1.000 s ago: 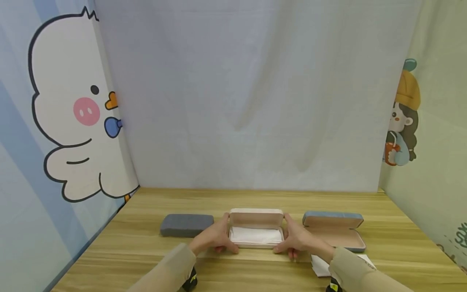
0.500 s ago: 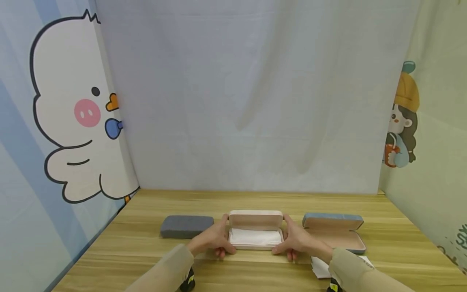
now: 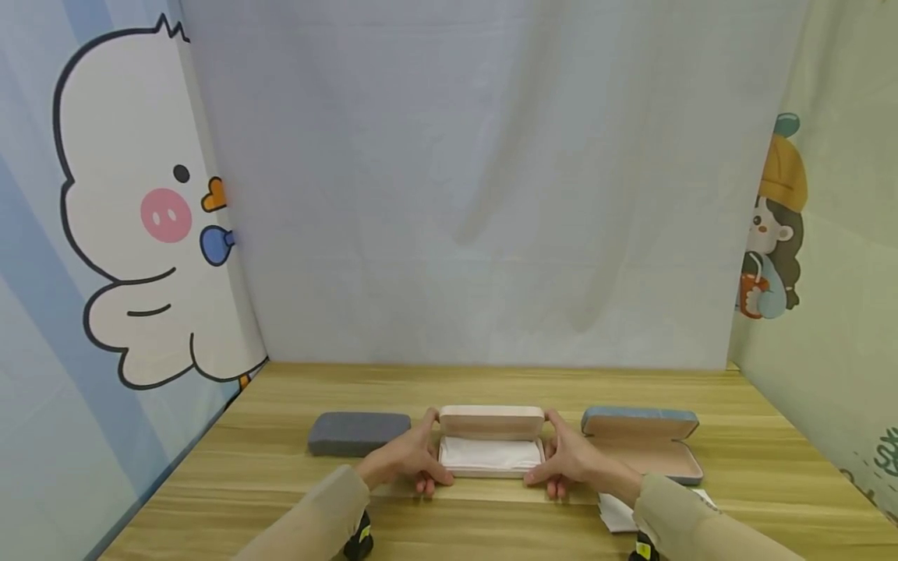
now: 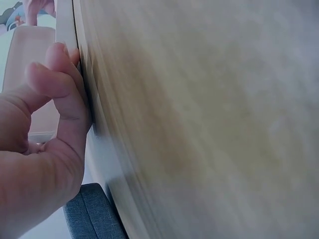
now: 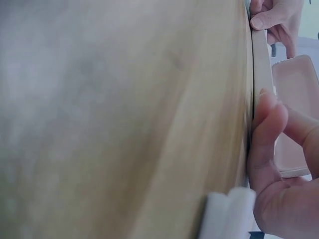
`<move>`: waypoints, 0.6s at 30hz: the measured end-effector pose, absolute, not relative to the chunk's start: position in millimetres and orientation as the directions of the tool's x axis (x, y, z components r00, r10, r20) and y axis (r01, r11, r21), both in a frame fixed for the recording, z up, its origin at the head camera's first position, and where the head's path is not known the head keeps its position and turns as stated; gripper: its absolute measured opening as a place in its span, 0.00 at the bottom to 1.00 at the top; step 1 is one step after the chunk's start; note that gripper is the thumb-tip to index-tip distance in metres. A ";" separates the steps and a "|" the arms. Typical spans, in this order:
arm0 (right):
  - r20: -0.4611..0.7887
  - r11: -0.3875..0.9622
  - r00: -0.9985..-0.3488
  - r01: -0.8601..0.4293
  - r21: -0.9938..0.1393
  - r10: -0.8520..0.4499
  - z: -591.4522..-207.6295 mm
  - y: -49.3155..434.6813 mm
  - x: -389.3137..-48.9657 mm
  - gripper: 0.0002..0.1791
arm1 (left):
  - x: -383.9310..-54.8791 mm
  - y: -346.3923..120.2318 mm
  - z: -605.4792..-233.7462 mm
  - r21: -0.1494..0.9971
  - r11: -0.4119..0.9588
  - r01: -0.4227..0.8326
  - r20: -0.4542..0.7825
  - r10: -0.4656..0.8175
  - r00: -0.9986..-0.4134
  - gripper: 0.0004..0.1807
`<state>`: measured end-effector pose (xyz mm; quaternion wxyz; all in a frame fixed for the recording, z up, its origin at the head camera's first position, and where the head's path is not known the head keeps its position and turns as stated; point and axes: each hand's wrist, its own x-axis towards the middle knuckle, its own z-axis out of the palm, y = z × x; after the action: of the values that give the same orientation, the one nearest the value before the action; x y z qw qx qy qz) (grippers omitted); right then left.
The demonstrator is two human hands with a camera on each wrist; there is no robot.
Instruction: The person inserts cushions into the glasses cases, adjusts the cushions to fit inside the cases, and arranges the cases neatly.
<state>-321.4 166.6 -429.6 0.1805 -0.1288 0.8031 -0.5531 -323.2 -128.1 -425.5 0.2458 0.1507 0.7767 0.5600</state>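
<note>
Our left hand (image 3: 412, 458) and right hand (image 3: 571, 460) gripped the white case (image 3: 491, 426) by its ends on the worktop (image 3: 281, 499); a white sheet (image 3: 491, 453) lay inside. A blue case (image 3: 648, 458) stood open, a grey case (image 3: 359, 434) closed.

On the wood-grain table (image 3: 484, 526), the left hand (image 3: 407, 456) and the right hand (image 3: 574, 457) grip opposite ends of a white glasses case (image 3: 491, 425), its lid raised at the far side and a white cloth (image 3: 491, 453) lying inside. To the left sits a closed grey glasses case (image 3: 359, 434); to the right, an open blue glasses case (image 3: 648, 453). Nearer, the right forearm (image 3: 673, 506) partly hides a white sheet (image 3: 616, 516).
</note>
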 end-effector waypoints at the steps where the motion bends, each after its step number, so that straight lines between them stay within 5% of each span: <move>1: -0.148 0.350 -0.901 -0.005 -0.937 -0.409 -429.4 166.9 -321.4 0.63 | -323.2 -127.9 -425.4 0.945 0.325 -0.040 -0.211 0.511 -0.833 0.45; 10: -0.148 0.325 -0.892 0.001 -0.946 -0.426 -426.4 168.1 -318.4 0.61 | -321.8 -128.0 -425.0 0.948 0.316 -0.038 -0.206 0.518 -0.830 0.49; 18: -0.131 0.291 -0.875 -0.012 -0.957 -0.465 -428.8 168.6 -319.4 0.47 | -320.8 -128.4 -424.0 0.947 0.317 -0.046 -0.213 0.513 -0.832 0.51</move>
<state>-319.4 168.6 -428.8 0.1972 -0.1532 0.7789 -0.5752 -320.8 -128.4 -424.0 0.2478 0.1510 0.7728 0.5644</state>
